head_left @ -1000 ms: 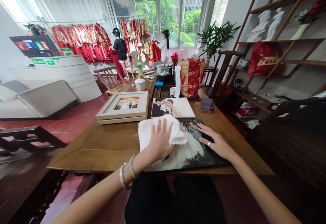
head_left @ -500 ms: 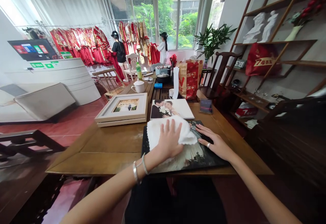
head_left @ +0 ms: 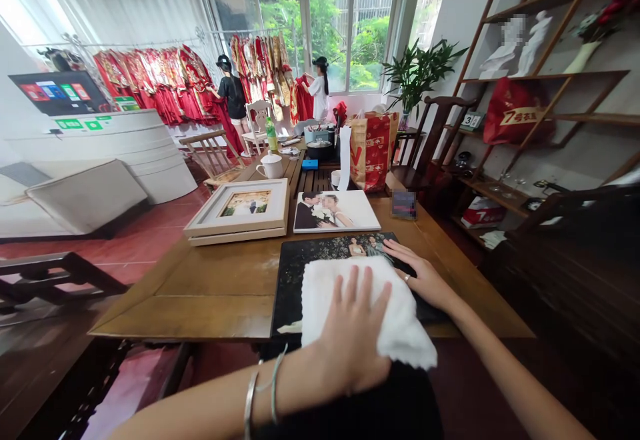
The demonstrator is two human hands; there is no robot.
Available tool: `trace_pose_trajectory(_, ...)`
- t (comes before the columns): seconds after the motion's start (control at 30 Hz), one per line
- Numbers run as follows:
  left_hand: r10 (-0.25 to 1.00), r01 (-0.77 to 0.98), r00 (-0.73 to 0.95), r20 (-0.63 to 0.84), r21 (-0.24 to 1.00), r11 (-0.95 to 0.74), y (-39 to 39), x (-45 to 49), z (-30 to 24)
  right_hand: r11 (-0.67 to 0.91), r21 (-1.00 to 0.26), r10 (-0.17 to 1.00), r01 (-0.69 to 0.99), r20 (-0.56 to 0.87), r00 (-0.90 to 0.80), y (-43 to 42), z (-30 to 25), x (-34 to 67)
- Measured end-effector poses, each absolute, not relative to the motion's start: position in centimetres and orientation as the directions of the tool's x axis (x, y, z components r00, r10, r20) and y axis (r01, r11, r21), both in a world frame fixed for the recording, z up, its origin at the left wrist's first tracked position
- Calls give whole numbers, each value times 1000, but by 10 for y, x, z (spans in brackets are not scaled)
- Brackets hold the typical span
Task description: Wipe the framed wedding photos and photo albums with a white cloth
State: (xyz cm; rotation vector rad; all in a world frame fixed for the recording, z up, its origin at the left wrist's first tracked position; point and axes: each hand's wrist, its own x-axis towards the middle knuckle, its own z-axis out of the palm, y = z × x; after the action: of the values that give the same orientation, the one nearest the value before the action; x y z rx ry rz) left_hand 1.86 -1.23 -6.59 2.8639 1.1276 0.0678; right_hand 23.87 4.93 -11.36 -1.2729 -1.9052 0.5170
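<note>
Under my left hand (head_left: 353,327) a white cloth (head_left: 320,293) is spread, pressed flat by the palm with the fingers apart. The cloth covers much of a dark photo panel (head_left: 293,287) and hangs past its near edge. Two small figures show near the panel's far side. My right hand (head_left: 425,277), a ring on one finger, rests with fingers stretched on the panel's right part. Just beyond lies a white photo panel (head_left: 367,210) picturing a couple. To its left are stacked pale picture frames (head_left: 213,210).
Behind stand a white lidded mug (head_left: 271,167), a blue box (head_left: 310,165), a red-and-tan paper bag (head_left: 373,153) and a small dark card stand (head_left: 403,205). Two people are by racks of red garments (head_left: 160,87). A wooden chair (head_left: 430,153) and shelves are on the right.
My left hand has drawn the cloth toward me and slightly right, uncovering the dark panel's far part. My right hand stays nearly in place.
</note>
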Motion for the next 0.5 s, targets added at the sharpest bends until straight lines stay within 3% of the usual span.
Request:
trace_pose_trajectory(0.17,798,798,599,60,39,-602,61,37,-58,430,-684,898,589,393,-199,50,-118,239)
trace_pose_trajectory(0.27,808,810,582,88,23,-586,65,44,-62,444,-683,892,579,398,-215,51,-120,240)
trace_pose_trajectory(0.5,625,622,781,13,82,-779,-21,27,-66,395,-725,912,564,384,-146,55,-120,238)
